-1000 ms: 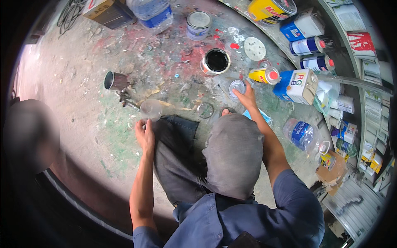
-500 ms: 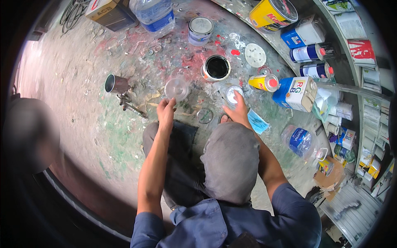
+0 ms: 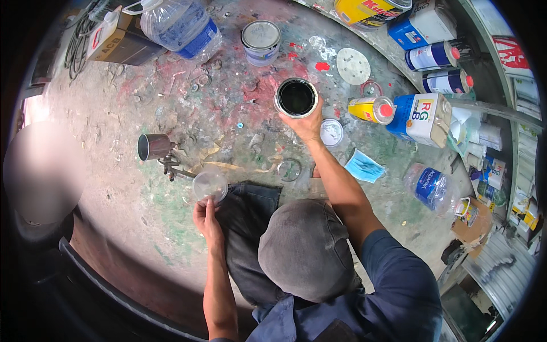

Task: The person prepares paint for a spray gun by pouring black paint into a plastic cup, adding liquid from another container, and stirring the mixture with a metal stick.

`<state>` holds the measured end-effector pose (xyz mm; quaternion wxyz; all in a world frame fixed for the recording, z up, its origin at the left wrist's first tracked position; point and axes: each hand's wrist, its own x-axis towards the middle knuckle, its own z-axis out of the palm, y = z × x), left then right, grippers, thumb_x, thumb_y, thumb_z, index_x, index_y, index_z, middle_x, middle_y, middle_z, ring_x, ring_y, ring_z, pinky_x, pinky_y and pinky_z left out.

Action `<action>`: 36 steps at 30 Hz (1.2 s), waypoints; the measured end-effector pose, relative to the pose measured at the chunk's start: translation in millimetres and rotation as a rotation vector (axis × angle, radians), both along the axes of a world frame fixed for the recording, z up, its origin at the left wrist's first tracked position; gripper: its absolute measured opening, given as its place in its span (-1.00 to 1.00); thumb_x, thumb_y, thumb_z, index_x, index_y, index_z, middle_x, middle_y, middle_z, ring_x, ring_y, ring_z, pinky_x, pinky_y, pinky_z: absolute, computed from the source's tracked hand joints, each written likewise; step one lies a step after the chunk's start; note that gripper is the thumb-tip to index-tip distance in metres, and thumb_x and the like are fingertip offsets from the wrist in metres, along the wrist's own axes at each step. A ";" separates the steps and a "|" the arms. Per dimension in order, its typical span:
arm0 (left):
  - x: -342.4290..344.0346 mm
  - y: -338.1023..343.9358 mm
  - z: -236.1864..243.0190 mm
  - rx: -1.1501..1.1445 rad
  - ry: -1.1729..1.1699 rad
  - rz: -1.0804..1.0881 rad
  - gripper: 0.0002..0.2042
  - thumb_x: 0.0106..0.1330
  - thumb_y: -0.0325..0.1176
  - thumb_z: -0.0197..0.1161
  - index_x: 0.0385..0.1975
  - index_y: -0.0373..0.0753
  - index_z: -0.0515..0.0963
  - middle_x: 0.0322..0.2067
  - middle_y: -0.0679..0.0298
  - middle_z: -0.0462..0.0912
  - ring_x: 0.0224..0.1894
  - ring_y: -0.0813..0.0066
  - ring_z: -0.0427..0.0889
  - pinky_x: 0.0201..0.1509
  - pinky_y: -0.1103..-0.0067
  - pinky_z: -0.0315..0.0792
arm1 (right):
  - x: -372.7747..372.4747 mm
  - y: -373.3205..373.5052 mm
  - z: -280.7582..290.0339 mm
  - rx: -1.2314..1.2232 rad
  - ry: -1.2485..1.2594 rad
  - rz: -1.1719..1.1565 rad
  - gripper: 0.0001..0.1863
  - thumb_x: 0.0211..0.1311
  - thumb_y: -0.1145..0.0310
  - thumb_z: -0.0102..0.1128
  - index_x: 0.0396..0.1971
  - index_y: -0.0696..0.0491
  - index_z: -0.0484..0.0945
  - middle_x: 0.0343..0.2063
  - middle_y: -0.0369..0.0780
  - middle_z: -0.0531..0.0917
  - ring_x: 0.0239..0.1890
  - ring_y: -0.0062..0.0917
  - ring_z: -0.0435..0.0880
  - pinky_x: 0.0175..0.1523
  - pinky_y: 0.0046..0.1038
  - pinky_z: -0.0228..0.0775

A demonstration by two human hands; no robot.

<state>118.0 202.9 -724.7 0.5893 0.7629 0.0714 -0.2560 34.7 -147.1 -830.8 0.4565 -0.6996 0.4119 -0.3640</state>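
Observation:
My left hand (image 3: 208,221) pinches the rim of a clear plastic cup (image 3: 209,183) just in front of my left knee. My right hand (image 3: 307,124) is wrapped round the near side of an open paint can (image 3: 296,98) filled with dark paint. Beside that wrist lies a round whitish can lid (image 3: 331,133) on the floor. A spray gun with a metal cup (image 3: 155,147) rests on its side to the left of the plastic cup. Between my arms a small clear round lid or dish (image 3: 289,170) lies on the floor.
A closed paint can (image 3: 261,41) and a big water bottle (image 3: 185,31) stand at the far side. To the right are a yellow can (image 3: 370,109), a blue-white tin (image 3: 419,119), a blue face mask (image 3: 364,166), an empty-looking bottle (image 3: 431,188) and shelves of cans.
My left hand has lifted the plastic cup and drawn it left and nearer. My right hand has moved off the can lid and taken hold of the open paint can.

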 end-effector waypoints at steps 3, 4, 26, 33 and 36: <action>-1.6 -0.1 -5.8 -0.026 -0.055 -0.106 -0.86 0.42 -0.34 0.21 -0.39 -0.21 0.51 -0.39 0.41 0.57 -0.36 0.70 0.48 -0.25 0.71 0.36 | -6.0 -12.4 4.8 0.003 0.097 0.056 0.11 -0.40 0.26 0.71 0.23 0.10 0.18 0.11 -0.06 0.50 0.15 -0.23 0.54 0.23 -0.26 0.39; -1.1 -0.5 -5.6 -0.027 -0.061 -0.099 -0.86 0.42 -0.34 0.21 -0.39 -0.21 0.51 -0.39 0.41 0.57 -0.36 0.70 0.48 -0.25 0.71 0.36 | -7.7 -14.6 5.4 0.001 0.092 0.062 0.11 -0.40 0.26 0.71 0.23 0.10 0.18 0.11 -0.06 0.50 0.15 -0.23 0.54 0.23 -0.26 0.39; 70.4 -86.7 -52.1 0.209 0.124 -0.173 -0.64 0.29 -0.09 0.30 -0.32 -0.34 0.56 -0.38 0.24 0.62 -0.30 0.45 0.63 -0.32 0.47 0.56 | -131.3 58.3 127.4 1.283 0.044 0.388 -0.42 0.40 0.26 0.15 0.30 0.19 0.26 0.13 -0.04 0.53 0.18 -0.33 0.52 0.26 -0.33 0.35; 115.8 -83.1 -51.1 0.398 -0.083 -0.258 -0.60 0.37 -0.12 0.17 -0.17 -0.44 0.61 -0.31 -0.06 0.71 -0.24 0.22 0.72 -0.07 0.40 0.50 | 8.9 -37.5 227.1 1.005 -0.051 1.242 -0.42 0.37 0.34 0.18 0.32 0.14 0.27 0.13 -0.09 0.55 0.14 -0.41 0.57 0.24 -0.38 0.40; 158.7 -97.4 -33.0 0.336 -0.219 -0.196 -0.62 0.37 -0.14 0.17 -0.15 -0.41 0.62 -0.29 -0.08 0.71 -0.17 0.09 0.72 -0.03 0.36 0.50 | 109.5 -87.1 250.5 0.669 0.045 1.095 -0.51 0.32 0.36 0.25 0.21 0.13 0.39 0.00 -0.16 0.64 0.05 -0.43 0.64 0.14 -0.38 0.49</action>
